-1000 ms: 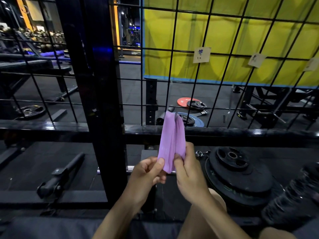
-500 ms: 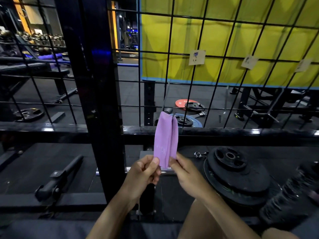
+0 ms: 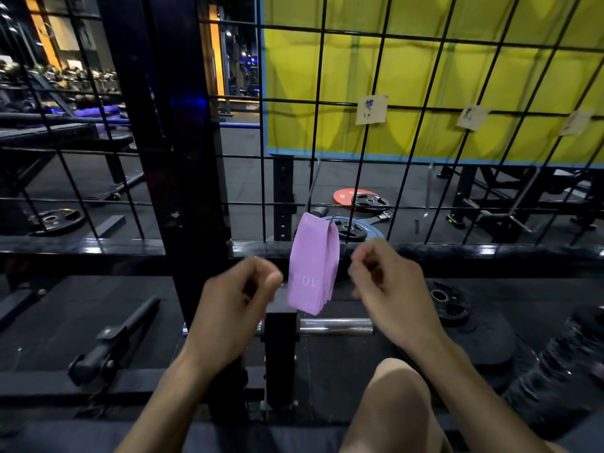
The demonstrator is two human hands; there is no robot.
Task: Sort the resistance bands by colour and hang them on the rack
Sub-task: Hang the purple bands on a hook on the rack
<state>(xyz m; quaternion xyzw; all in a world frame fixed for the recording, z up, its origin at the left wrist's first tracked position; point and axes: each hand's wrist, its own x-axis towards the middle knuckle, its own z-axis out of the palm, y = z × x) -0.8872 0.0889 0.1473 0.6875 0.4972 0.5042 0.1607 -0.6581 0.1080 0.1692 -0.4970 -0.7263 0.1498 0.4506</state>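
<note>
Both hands have let go of the purple resistance band [image 3: 313, 264], which they were pinching at its lower end half a second ago, and have moved apart to its two sides. On the left hand [image 3: 233, 302] the fingers are loosely curled and hold nothing; its thumb tip is just beside the left edge of the band, but I cannot tell whether it touches. On the right hand [image 3: 390, 289] the fingers are also curled and hold nothing, and they stand near the right edge, apart from it. Both are blurred.

The band now hangs by itself from a thin wire hook [image 3: 312, 191] on the black wire grid rack [image 3: 405, 165], folded in several layers, below the leftmost of three paper labels [image 3: 371, 109].

The risk, as I judge it, is in the hook — it is thin and seems to carry only the top fold. If the layers sit near its tip, a small touch from a withdrawing finger could swing the band and let it slip down toward the chrome bar [image 3: 336, 326] and the dark floor below. The writing on the label is too small to read, so a wrong colour place is also possible.
</note>
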